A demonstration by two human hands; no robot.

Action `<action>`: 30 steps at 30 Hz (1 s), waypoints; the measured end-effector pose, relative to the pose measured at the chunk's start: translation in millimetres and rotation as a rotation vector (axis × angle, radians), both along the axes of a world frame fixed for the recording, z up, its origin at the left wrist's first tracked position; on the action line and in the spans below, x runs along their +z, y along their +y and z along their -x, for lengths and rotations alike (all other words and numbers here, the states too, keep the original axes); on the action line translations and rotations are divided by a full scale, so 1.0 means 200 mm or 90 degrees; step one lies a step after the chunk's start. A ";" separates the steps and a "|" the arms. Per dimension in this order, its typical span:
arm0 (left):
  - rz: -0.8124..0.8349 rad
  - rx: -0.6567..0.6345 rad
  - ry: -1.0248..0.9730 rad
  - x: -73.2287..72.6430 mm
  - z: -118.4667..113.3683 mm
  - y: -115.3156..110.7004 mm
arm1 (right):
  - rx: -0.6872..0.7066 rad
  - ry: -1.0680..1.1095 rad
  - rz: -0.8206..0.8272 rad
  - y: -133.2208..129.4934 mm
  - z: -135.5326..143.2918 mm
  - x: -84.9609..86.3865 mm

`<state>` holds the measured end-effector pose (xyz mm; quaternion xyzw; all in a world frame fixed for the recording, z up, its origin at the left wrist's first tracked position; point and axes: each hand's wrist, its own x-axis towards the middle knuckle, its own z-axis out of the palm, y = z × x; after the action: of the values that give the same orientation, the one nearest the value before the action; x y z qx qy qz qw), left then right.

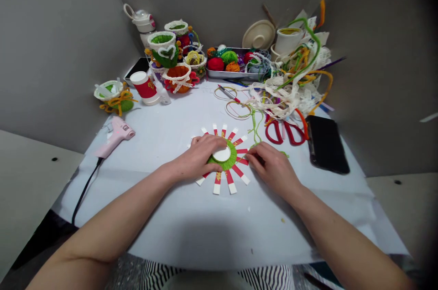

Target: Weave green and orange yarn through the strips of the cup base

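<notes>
A paper cup cut into red and white strips [232, 186] lies splayed flat on the table, with green yarn [232, 158] woven round its white centre [221, 153]. My left hand [200, 155] grips the left side of the cup, thumb at the lower edge and fingers over the upper part of the green ring. To the right of the strips, my right hand [270, 164] is closed in a pinch, with thin green yarn at its fingertips. More loose green yarn [255, 128] trails behind that hand.
A pink glue gun [114, 137] lies at the left. Decorated pots [164, 50], a red and white cup [145, 87] and a tray of yarn balls [219, 74] stand at the back. Red scissors [274, 132], lace [284, 93] and a black phone [327, 145] lie at the right.
</notes>
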<state>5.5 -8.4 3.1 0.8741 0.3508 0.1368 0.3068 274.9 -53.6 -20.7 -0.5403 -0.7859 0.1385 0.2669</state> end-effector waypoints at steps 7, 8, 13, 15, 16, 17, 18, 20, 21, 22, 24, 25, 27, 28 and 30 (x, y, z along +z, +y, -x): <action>-0.013 0.000 -0.022 0.00 -0.01 0.00 | -0.017 -0.028 -0.003 0.00 0.03 -0.03; -0.020 0.012 -0.028 -0.01 -0.01 0.00 | -0.016 -0.031 -0.004 0.00 0.03 -0.03; -0.027 0.096 -0.049 -0.02 -0.04 -0.02 | -0.004 -0.039 0.000 0.00 0.02 -0.03; -0.028 0.095 -0.047 -0.02 -0.05 -0.02 | 0.008 -0.032 0.004 0.00 0.01 -0.02; -0.034 0.091 -0.046 -0.02 -0.04 -0.02 | 0.020 -0.025 0.003 0.00 0.01 -0.02; -0.043 0.085 -0.045 -0.01 -0.04 -0.02 | 0.036 -0.016 -0.001 0.00 0.01 -0.01; -0.053 0.078 -0.043 0.00 -0.03 -0.02 | 0.057 -0.006 -0.005 0.00 0.00 -0.01; -0.067 0.056 -0.034 0.01 -0.01 -0.01 | 0.106 0.010 -0.013 0.00 0.00 0.01; -0.070 0.043 -0.027 0.01 0.01 -0.01 | 0.130 0.015 -0.016 -0.01 -0.01 0.01; -0.072 0.028 -0.020 0.02 0.02 0.00 | 0.150 0.016 -0.018 -0.01 0.00 0.02; -0.071 0.001 -0.011 0.02 0.04 0.01 | 0.175 0.012 -0.019 -0.01 0.00 0.03; -0.069 -0.011 -0.009 0.01 0.04 0.02 | 0.182 0.008 -0.018 -0.02 0.00 0.03; -0.065 -0.021 -0.011 0.00 0.04 0.02 | 0.189 0.001 -0.016 -0.02 0.00 0.03; -0.062 -0.021 -0.014 0.00 0.04 0.02 | 0.191 -0.002 -0.013 -0.02 0.00 0.03; -0.058 -0.018 -0.021 -0.02 0.03 0.02 | 0.191 -0.004 -0.008 -0.02 0.00 0.03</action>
<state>-0.2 -4.5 -0.7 0.8897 0.3265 0.1626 0.2746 274.2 -57.9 -15.1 -0.4155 -0.8596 0.1700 0.2440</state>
